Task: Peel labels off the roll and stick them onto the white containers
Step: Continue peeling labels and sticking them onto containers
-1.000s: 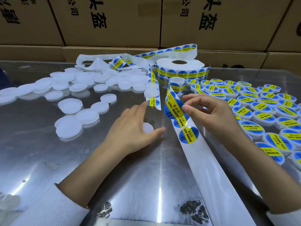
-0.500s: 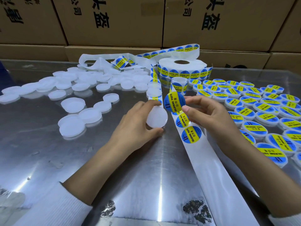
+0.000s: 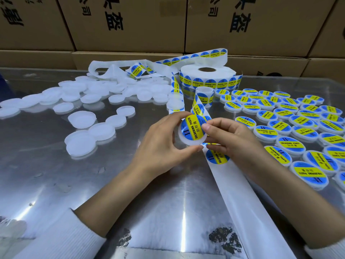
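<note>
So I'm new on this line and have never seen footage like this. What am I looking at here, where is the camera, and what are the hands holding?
No machine here: a person's bare hands, filmed by a camera worn on the head, looking down at a shiny metal table. The left hand grips a white container; the right hand presses a blue-and-yellow label onto it. Plain white containers lie left, labelled containers right. The label roll sits behind, its backing strip trailing toward the camera. Cardboard boxes stand behind.

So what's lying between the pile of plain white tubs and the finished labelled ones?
In the head view, the label strip runs down the table between the plain tubs and labelled tubs, with both hands, left and right, labelling one tub there.
</note>
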